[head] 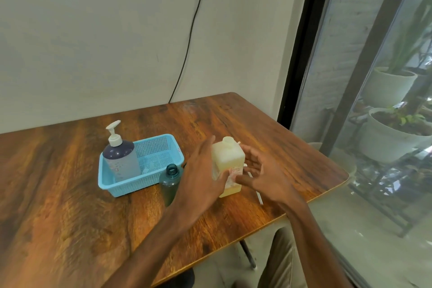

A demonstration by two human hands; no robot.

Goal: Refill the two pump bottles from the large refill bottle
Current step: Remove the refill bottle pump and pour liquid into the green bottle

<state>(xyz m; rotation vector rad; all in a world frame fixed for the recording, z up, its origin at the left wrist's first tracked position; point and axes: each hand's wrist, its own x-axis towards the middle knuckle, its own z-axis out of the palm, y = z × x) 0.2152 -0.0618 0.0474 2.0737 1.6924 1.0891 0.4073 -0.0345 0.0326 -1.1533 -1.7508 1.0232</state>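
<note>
From the head camera we look down on a wooden tabletop [70, 194] set against a pale wall, with its right edge beside a glass window.

The large refill bottle [228, 166] stands upright near the right edge of the tabletop, a square pale bottle with yellowish liquid in its lower part and a cap on its neck. We see our two hands on either side of it. Our left hand [201, 179] is spread open, fingers straight and pointing toward the far edge, with the fingertips against the bottle's near left face by the label. Our right hand [261, 175] is also open, fingers loosely curled, just beside the bottle's right face; we cannot tell whether it touches. Neither hand has closed around the bottle. Both hands are blurred.

Just left of the refill bottle, partly hidden behind our left hand, stands a small dark teal bottle [170, 182] with its mouth open and no pump on it. It touches the near right corner of a light blue basket [131, 186], which sits nearer the middle of the tabletop. Inside the basket, at its left end, a pump bottle [121, 159] with a dark top and a white pump head stands upright.

A thin white tube [258, 197] lies flat on the tabletop near the right edge, partly hidden under our right hand.
</note>
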